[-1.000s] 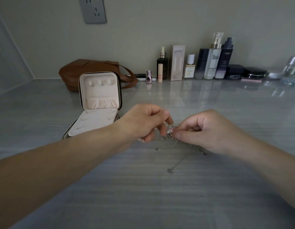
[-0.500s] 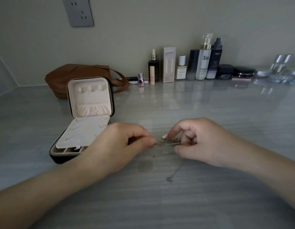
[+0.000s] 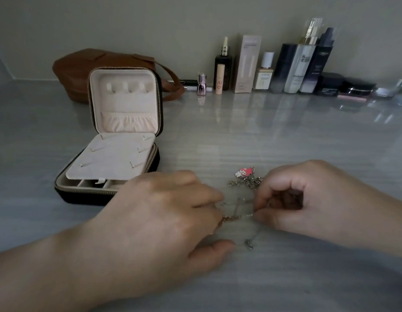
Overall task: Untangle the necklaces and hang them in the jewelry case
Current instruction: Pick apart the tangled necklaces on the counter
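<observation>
near table edge: left hand [image 3: 164,221] knuckles up, fingers curled onto a gold-toned stretch of the necklaces [image 3: 237,216]; thumb flat on the table [image 3: 274,140]; exact pinch hidden under the fingers.
right hand [image 3: 308,199]: just across, fingers curled in, thumb and forefinger pinching the other end of that same stretch.
necklaces: lying on the table between both hands, touching both; one tangle, no chain freed.
long axis: short taut stretch running left to right from pinch to pinch, roughly along the near table edge.
loose ends: thin strand trailing toward the camera, ending in a small dark pendant [image 3: 249,246]; silver clump with a pink charm [image 3: 245,172] on the far side, just beside the right knuckles.
step: untangling, early by the look of it; nothing hung yet.
next move: probably calls for slack, not pull; ease the pinches closer, tease one strand out of the knot, keep the charm clump from dragging in. risk: pulling apart tightens the knot.
jewelry case [image 3: 105,197]: beyond the left hand, open, lid [image 3: 125,104] upright and facing the camera; hooks [image 3: 128,87] at the lid top bare, gathered pocket below, earring panel over the base.
far wall: brown bag [image 3: 83,68] behind the case; row of cosmetic bottles [image 3: 296,66] to the right.
</observation>
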A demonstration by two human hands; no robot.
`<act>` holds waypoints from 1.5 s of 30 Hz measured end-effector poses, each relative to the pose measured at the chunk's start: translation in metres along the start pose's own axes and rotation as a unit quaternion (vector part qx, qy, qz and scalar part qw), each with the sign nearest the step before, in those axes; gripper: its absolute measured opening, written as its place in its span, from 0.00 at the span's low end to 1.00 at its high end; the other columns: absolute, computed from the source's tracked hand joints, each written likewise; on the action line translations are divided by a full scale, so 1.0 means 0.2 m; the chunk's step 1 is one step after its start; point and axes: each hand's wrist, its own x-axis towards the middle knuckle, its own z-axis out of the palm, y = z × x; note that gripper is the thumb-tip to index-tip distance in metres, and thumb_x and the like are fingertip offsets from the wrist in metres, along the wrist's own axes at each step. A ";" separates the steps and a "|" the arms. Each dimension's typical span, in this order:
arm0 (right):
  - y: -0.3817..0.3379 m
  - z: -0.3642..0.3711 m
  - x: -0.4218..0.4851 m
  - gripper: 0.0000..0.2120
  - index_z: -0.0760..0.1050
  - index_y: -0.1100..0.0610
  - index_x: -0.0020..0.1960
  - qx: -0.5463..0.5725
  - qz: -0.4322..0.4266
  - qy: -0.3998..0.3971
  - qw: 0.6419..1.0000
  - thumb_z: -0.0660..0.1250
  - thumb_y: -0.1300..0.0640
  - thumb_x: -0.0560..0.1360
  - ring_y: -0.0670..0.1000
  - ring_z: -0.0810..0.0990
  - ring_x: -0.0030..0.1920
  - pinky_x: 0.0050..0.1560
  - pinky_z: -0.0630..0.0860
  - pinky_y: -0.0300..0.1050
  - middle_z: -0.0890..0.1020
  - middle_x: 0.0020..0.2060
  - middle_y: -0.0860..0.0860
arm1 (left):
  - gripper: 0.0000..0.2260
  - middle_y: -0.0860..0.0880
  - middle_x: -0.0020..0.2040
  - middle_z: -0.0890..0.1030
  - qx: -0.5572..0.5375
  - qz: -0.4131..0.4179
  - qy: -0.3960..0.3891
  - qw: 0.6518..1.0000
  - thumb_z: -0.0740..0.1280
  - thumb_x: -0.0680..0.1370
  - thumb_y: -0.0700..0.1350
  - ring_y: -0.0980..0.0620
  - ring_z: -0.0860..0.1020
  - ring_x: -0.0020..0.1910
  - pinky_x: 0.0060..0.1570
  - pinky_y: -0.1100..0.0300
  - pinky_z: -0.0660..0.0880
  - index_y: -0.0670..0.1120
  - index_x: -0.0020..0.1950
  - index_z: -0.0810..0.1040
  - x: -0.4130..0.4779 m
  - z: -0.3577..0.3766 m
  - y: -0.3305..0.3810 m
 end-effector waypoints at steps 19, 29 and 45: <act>-0.01 0.02 0.01 0.05 0.78 0.46 0.35 -0.001 -0.024 0.028 0.999 0.66 0.47 0.65 0.41 0.76 0.31 0.31 0.70 0.32 0.79 0.31 0.40 | 0.16 0.49 0.52 0.80 -0.032 -0.034 -0.044 0.998 0.62 0.76 0.57 0.48 0.79 0.42 0.38 0.52 0.77 0.51 0.55 0.82 0.03 0.03 0.01; 0.01 0.01 0.01 0.04 0.80 0.44 0.39 -0.048 -0.034 0.025 0.998 0.69 0.47 0.65 0.37 0.76 0.39 0.37 0.70 0.30 0.78 0.35 0.39 | 0.15 0.51 0.48 0.82 -0.004 0.001 -0.021 1.000 0.64 0.75 0.56 0.49 0.81 0.40 0.34 0.54 0.77 0.47 0.50 0.84 0.02 0.03 0.02; -0.03 0.01 0.04 0.09 0.74 0.44 0.34 0.015 -0.029 0.085 0.996 0.70 0.53 0.71 0.36 0.75 0.33 0.35 0.67 0.27 0.78 0.31 0.43 | 0.11 0.63 0.45 0.79 -0.212 -0.149 0.029 0.965 0.65 0.68 0.59 0.63 0.78 0.43 0.42 0.71 0.72 0.56 0.46 0.78 0.10 0.13 -0.03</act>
